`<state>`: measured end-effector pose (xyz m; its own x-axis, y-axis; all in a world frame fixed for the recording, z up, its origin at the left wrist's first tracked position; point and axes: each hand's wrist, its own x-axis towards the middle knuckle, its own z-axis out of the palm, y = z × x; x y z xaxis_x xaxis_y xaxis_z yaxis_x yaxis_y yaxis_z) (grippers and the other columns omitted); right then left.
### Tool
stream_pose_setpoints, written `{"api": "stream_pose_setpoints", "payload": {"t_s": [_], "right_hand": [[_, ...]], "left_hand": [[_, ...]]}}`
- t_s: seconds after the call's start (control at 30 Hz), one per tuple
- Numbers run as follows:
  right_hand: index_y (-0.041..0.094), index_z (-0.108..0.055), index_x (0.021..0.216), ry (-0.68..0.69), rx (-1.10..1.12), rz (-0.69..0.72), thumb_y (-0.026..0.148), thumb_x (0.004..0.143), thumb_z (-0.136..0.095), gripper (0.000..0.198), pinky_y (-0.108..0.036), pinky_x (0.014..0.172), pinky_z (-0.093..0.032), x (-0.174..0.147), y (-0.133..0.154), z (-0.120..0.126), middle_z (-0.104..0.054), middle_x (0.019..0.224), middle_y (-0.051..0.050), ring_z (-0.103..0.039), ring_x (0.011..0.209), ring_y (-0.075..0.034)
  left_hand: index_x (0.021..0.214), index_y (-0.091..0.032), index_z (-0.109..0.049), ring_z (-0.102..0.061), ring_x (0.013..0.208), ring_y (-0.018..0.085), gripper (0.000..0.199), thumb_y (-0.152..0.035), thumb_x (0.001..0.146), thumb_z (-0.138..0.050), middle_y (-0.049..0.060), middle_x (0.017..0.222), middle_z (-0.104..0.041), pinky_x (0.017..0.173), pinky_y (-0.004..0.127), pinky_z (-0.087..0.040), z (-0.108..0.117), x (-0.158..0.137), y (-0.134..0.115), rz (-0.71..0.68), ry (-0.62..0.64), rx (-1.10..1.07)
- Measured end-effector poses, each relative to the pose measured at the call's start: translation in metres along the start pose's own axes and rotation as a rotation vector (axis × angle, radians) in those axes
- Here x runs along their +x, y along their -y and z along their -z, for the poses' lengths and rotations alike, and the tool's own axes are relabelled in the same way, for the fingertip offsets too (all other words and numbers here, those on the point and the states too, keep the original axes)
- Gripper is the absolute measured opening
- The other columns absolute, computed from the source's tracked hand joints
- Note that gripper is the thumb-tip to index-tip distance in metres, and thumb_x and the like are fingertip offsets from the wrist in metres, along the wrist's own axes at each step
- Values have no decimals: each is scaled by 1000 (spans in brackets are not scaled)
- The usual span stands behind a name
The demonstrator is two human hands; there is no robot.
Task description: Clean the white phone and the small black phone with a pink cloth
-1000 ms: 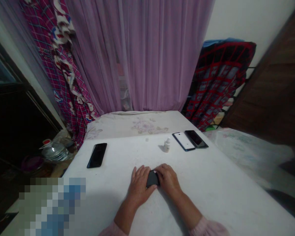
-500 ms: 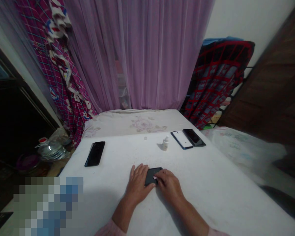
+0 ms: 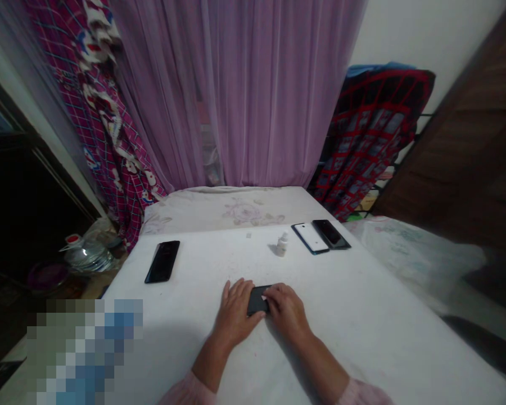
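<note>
A dark phone (image 3: 256, 304) lies on the white-covered table between my hands. My left hand (image 3: 234, 315) steadies it at the left side, fingers along the edge and thumb at the near edge. Over the phone's right part, my right hand (image 3: 288, 313) pinches a small whitish-pink piece (image 3: 265, 296), too small to make out as cloth or paper. That piece is against or just over the phone's dark face. My right fingers hide the phone's right end. Beyond my hands stands a small white bottle (image 3: 282, 246).
Another black phone (image 3: 162, 262) lies at the left. At the back right, a white-faced phone (image 3: 311, 238) rests beside a dark phone (image 3: 331, 234). A tiny pale square (image 3: 248, 235) lies near the middle back. Purple curtains (image 3: 270, 101) hang behind the table (image 3: 219, 259).
My right hand, with the small piece in its pinch, has shifted slightly left and away from me across the phone. My left hand stays at the phone's left side.
</note>
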<state>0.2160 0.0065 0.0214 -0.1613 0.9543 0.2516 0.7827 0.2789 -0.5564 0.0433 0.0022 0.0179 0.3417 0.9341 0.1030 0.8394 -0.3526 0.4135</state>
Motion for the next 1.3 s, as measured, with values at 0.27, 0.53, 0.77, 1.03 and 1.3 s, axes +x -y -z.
{"api": "stream_pose_setpoints", "payload": {"t_s": [0.27, 0.53, 0.77, 1.03, 1.3], "right_hand": [[21, -77, 88, 37, 21, 0, 7, 81, -51, 30, -27, 79, -45, -5, -4, 3, -68, 86, -6, -61, 86, -20], [21, -77, 94, 39, -23, -48, 8, 83, -51, 30, -27, 83, -44, 21, 7, 5, -69, 90, -6, -60, 90, -19], [23, -77, 89, 168, -7, -58, 7, 80, -51, 31, -26, 79, -45, -2, 8, 15, -68, 90, -6, -61, 88, -19], [21, -77, 91, 134, -40, -44, 8, 83, -50, 31, -26, 82, -44, 14, 7, 10, -68, 90, -6, -61, 90, -19], [21, -77, 92, 90, -45, -48, 9, 85, -49, 31, -26, 83, -44, 23, 10, 8, -68, 90, -6, -60, 91, -19]], "left_hand": [[139, -21, -45, -38, 140, 31, 61, -41, 85, -65, 11, 145, -52, 118, 61, -18, -3, 0, 3, -25, -15, -22], [141, -21, -44, -37, 141, 30, 61, -39, 86, -63, 11, 146, -50, 118, 61, -17, -3, -1, 4, -34, -20, -10], [139, -20, -46, -39, 140, 31, 59, -39, 85, -64, 12, 145, -52, 118, 62, -19, -3, -1, 1, -23, -36, 10], [140, -19, -45, -37, 141, 31, 62, -39, 85, -65, 12, 146, -50, 118, 61, -19, 1, 0, 1, -21, 12, 11], [140, -20, -44, -38, 140, 31, 61, -40, 85, -64, 12, 145, -51, 118, 61, -19, -4, -2, 2, -26, -38, 6]]}}
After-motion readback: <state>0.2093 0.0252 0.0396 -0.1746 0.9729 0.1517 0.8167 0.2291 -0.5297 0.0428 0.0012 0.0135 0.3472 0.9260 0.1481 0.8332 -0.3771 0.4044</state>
